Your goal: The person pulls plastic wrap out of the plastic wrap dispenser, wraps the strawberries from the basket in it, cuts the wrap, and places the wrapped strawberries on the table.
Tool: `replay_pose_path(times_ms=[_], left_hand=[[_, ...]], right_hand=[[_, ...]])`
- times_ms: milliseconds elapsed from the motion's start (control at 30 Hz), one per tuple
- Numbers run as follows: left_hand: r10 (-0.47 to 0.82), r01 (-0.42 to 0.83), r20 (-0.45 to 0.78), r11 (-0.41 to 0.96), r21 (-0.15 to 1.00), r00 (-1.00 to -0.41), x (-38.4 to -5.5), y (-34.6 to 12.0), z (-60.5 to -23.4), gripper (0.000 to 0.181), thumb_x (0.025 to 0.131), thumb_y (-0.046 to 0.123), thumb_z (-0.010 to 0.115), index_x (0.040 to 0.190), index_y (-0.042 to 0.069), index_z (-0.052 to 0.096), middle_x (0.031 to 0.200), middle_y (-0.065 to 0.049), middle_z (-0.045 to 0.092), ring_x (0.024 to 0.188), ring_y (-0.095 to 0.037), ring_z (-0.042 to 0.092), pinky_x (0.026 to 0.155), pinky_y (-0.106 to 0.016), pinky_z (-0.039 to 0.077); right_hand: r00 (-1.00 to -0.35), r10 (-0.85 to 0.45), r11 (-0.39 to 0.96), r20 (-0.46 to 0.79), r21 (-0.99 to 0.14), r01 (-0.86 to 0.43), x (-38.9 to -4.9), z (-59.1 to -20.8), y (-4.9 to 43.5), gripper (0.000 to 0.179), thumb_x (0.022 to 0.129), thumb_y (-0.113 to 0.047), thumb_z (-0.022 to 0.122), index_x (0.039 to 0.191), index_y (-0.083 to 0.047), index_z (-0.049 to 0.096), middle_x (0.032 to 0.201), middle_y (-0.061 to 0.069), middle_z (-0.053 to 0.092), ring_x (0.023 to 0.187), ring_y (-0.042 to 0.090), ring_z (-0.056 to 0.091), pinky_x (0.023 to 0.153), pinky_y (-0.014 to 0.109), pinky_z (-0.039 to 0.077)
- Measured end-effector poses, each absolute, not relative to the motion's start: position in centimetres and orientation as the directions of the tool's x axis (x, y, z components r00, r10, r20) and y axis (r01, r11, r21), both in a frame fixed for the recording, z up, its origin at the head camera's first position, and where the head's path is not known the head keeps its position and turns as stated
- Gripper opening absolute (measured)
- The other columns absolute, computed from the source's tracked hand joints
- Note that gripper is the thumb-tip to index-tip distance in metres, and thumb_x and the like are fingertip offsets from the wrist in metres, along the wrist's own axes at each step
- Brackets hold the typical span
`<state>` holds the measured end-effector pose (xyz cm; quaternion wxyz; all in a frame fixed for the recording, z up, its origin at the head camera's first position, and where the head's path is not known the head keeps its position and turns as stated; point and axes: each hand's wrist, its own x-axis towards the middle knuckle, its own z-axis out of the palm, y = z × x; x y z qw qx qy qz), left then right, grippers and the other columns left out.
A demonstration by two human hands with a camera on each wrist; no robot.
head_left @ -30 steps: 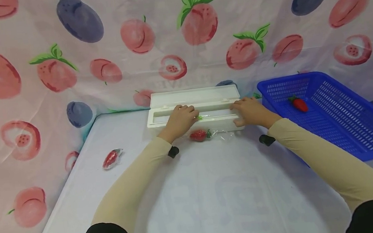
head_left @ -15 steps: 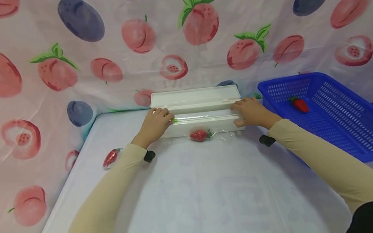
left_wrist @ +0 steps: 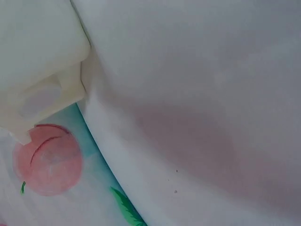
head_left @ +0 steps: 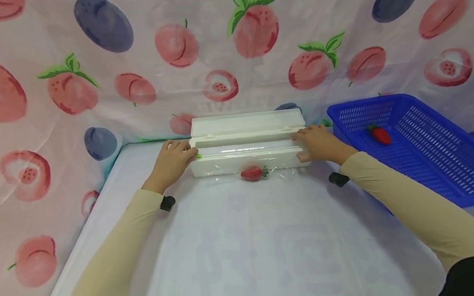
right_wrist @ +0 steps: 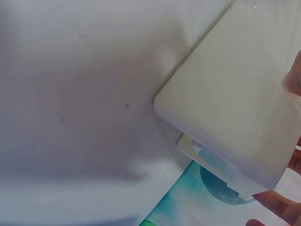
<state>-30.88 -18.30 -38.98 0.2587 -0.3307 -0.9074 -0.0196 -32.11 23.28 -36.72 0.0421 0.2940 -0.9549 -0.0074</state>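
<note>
A white cling film dispenser (head_left: pixel 247 162) lies at the back of the table with its lid (head_left: pixel 247 122) raised. My left hand (head_left: pixel 170 163) is at its left end, fingers bent over a small green slide cutter (head_left: pixel 198 156) on the front rail. At the other end my right hand (head_left: pixel 320 143) grips the dispenser, thumb on the front and fingers over the top; some of its fingers (right_wrist: pixel 277 205) appear in the right wrist view. A strawberry (head_left: pixel 252 173) lies under clear film in front of the dispenser. The left wrist view catches the dispenser's corner (left_wrist: pixel 42 42), not the hand.
A blue plastic basket (head_left: pixel 423 149) stands on the right with one strawberry (head_left: pixel 379 134) inside. White cloth (head_left: pixel 251 251) covers the table. Behind hangs a fruit-print cloth (head_left: pixel 256 79), close to the raised lid.
My left hand has slid left along the rail with the green cutter, from mid-dispenser to its left end. The left arm now hides the wrapped strawberry there. The right hand stays put.
</note>
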Motion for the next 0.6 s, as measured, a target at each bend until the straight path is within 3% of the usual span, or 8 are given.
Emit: replay_pose_path(times_ms=[167, 300, 600], left_hand=[[0.616, 0.635, 0.513, 0.755, -0.167, -0.597, -31.0, -19.2, -39.1, 0.009, 0.086, 0.021, 0.064, 0.091, 0.015, 0.060, 0.088, -0.007, 0.057, 0.089, -0.027, 0.057, 0.093, -0.046, 0.040], [0.604, 0.617, 0.525, 0.767, -0.178, -0.599, -30.7, -20.0, -39.1, 0.010, 0.084, 0.020, 0.065, 0.089, 0.014, 0.058, 0.087, -0.007, 0.056, 0.088, -0.027, 0.057, 0.093, -0.047, 0.040], [0.532, 0.534, 0.477, 0.833, -0.147, -0.699, -30.0, -19.0, -38.2, 0.018, 0.083, 0.015, 0.069, 0.098, 0.011, 0.060, 0.098, -0.010, 0.056, 0.095, -0.032, 0.057, 0.096, -0.049, 0.039]], right_hand=[[-0.823, -0.563, 0.826, 0.075, 0.032, -0.562, -32.0, -36.6, 23.2, 0.049, 0.078, -0.030, 0.068, 0.118, -0.003, 0.059, 0.120, 0.019, 0.062, 0.110, 0.045, 0.053, 0.090, 0.062, 0.040], [-0.823, -0.564, 0.826, 0.067, 0.030, -0.564, -32.2, -36.7, 23.0, 0.050, 0.079, -0.031, 0.067, 0.119, -0.003, 0.059, 0.122, 0.019, 0.061, 0.111, 0.045, 0.053, 0.091, 0.062, 0.039], [-0.826, -0.558, 0.829, 0.072, 0.028, -0.558, -32.3, -36.8, 23.3, 0.050, 0.078, -0.030, 0.068, 0.119, -0.003, 0.059, 0.119, 0.019, 0.062, 0.109, 0.045, 0.053, 0.088, 0.061, 0.041]])
